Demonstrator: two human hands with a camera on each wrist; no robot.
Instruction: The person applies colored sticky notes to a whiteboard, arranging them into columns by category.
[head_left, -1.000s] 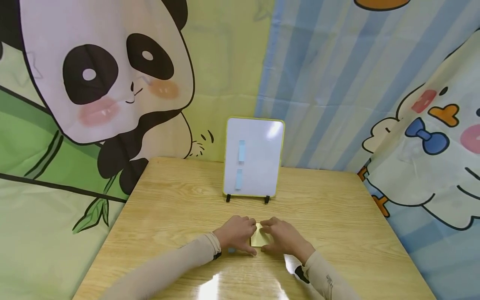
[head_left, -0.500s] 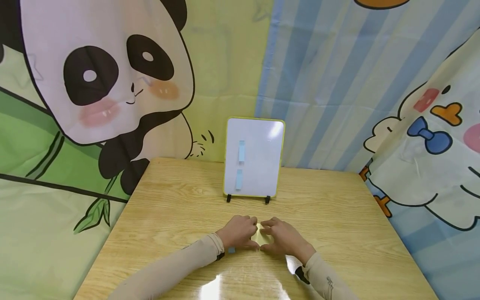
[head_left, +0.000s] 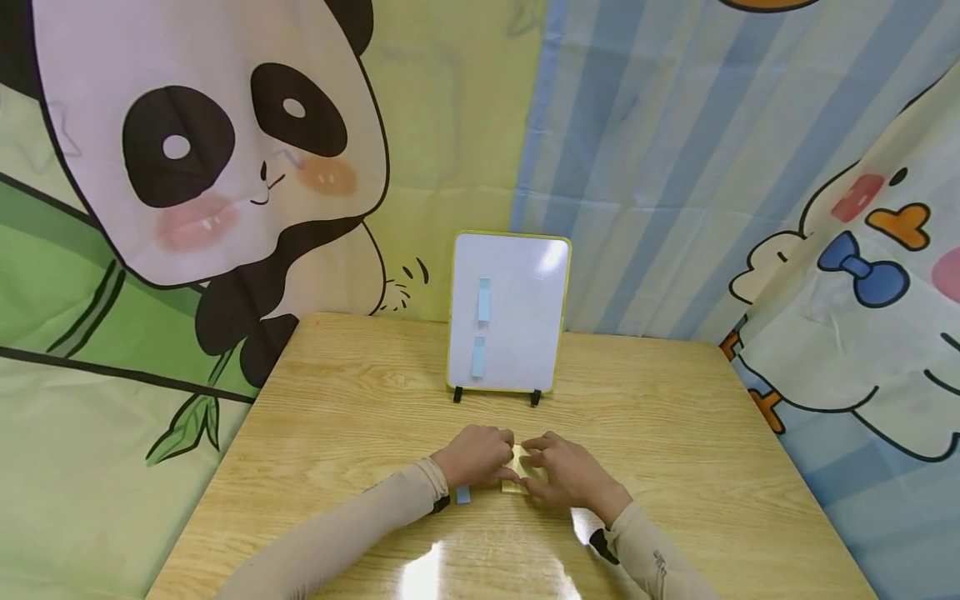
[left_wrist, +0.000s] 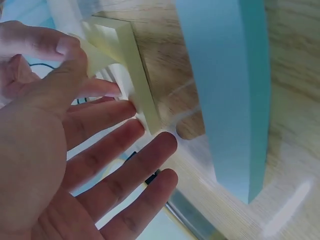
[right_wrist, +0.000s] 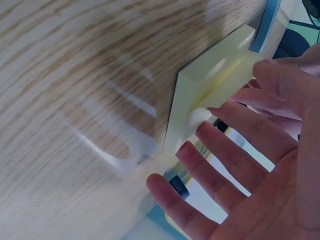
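Observation:
A pale yellow sticky note pad [head_left: 513,487] lies on the table between both hands, its top sheet [right_wrist: 235,70] bent up at the near side. My left hand [head_left: 476,457] holds the pad's left side, with its thumb [left_wrist: 75,65] at the raised sheet and fingertips by the pad's edge. From the right, my right hand [head_left: 567,475] holds the pad, fingertips along its edge and thumb [right_wrist: 267,75] at the lifted corner. The two thumbs are close together; exactly which one pinches the sheet is hard to tell. Left of the pad lies a narrow blue sticky note pad [left_wrist: 225,100].
Behind the hands a white board [head_left: 525,317] with a yellow rim stands on black feet. Two light blue strips, an upper strip [head_left: 483,301] and a lower strip [head_left: 478,358], are on its left half. A printed curtain [head_left: 645,167] hangs behind the wooden table [head_left: 360,392].
My left thumb has moved forward from the pad's near edge, and the top sheet has bent up. More of the blue pad shows beside the left wrist. My right hand has barely moved.

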